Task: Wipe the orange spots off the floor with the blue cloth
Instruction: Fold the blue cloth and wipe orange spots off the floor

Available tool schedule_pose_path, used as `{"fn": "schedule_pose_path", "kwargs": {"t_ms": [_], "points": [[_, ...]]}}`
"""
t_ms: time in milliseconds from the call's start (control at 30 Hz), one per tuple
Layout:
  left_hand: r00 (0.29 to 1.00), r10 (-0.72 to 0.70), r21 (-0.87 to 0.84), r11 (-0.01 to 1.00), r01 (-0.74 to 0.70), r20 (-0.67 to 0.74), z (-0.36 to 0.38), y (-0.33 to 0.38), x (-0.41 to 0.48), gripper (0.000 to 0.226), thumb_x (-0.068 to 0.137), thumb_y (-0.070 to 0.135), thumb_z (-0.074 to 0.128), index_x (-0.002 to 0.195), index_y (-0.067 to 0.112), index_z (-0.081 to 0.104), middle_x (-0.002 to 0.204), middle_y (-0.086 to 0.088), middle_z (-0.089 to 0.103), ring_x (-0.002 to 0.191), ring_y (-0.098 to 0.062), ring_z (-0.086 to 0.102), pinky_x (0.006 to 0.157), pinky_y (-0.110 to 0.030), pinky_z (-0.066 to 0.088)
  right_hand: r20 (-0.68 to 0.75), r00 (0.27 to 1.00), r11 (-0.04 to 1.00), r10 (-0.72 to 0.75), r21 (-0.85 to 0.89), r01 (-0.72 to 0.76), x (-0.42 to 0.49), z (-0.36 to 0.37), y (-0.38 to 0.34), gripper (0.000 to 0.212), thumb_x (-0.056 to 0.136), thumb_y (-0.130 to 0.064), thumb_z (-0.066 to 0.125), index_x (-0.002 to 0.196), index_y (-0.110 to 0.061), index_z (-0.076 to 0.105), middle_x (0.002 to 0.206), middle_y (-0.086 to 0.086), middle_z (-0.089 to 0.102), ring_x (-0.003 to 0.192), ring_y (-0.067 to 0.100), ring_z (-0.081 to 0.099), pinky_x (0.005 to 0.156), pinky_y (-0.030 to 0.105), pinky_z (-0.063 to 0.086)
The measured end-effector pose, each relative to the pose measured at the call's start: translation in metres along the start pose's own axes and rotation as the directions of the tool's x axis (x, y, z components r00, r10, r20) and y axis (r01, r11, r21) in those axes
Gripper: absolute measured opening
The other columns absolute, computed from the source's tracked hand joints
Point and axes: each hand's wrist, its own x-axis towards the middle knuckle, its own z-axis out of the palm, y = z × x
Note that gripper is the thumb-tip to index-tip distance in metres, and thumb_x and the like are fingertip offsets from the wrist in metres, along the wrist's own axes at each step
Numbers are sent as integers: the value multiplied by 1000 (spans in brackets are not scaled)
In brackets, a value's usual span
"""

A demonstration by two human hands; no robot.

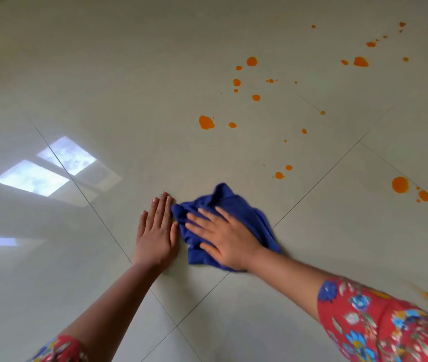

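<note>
Here the right hand (227, 240) lay flat, fingers spread, pressing the crumpled blue cloth (229, 212) onto the pale tiled floor (129, 100); nothing was pinched. The left hand (155, 231) braced just beside it, palm down, fingers together. Orange spots (206, 122) sat ahead and to the right, well apart from the cloth. Judgement: keep the palm weighted, push toward the nearest drops, gather inward rather than smear.

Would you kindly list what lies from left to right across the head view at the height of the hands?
Window reflection → left hand → blue cloth with the right hand on it → large orange spot.
</note>
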Motion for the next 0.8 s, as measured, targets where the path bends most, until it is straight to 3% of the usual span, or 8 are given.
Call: {"fn": "schedule_pose_path", "kwargs": {"t_ms": [167,267,333,400,500,667,733,800], "points": [[999,-35,-63,997,37,29,-3,12,-2,70,89,51,-1,152,22,-8,159,7,-15,145,-9,-18,119,-34,-9,-69,911,914,406,11,-406,-1,-16,46,57,96,-45,33,149,-24,35,158,-4,29,145,18,28,111,45,26],[999,-29,-94,995,33,46,-3,31,1,77,84,59,1,152,23,-7,157,9,-17,143,-7,-20,117,-29,-11,58,996,997,74,-28,-73,-77,-11,22,57,99,-46,35,152,-28,25,161,-6,20,149,18,16,118,43,13],[997,47,-97,994,-41,56,-4,47,6,78,83,63,2,150,24,-10,156,10,-19,143,-7,-21,116,-27,-12,104,993,997,-60,-43,65,-111,-15,44,55,99,-47,35,152,-31,25,160,-9,21,149,15,15,117,42,12],[991,113,-101,989,-106,70,-7,59,15,78,83,65,1,149,26,-14,155,11,-24,143,-8,-23,116,-27,-13,72,988,988,135,-82,-129,-116,-21,77,55,99,-47,32,152,-32,26,160,-10,22,148,14,18,115,43,18],[983,170,-95,982,-163,70,-11,75,35,78,83,67,2,148,28,-18,154,12,-26,142,-8,-25,116,-28,-13,-32,882,878,469,-91,-470,-98,-33,99,56,98,-46,31,152,-30,26,160,-9,21,148,13,15,113,45,24],[978,174,-78,983,-166,118,-3,97,66,91,76,75,4,149,25,-18,154,11,-27,141,-9,-26,116,-30,-12,46,975,973,216,-91,-211,-147,-21,69,55,99,-46,32,152,-31,24,161,-9,19,149,16,14,118,42,13],[970,181,-58,983,-174,165,5,101,67,96,75,80,8,147,24,-22,152,10,-32,140,-10,-31,117,-33,-15,14,943,939,333,-100,-330,-176,-26,86,55,100,-46,28,152,-32,21,160,-10,19,149,13,13,116,44,18],[974,175,-28,985,-173,141,11,103,65,99,76,82,12,147,23,-23,153,10,-32,140,-9,-31,118,-36,-14,-35,817,813,576,-82,-577,-182,-34,112,55,100,-46,26,153,-32,19,161,-10,18,149,12,14,114,46,24]]}}
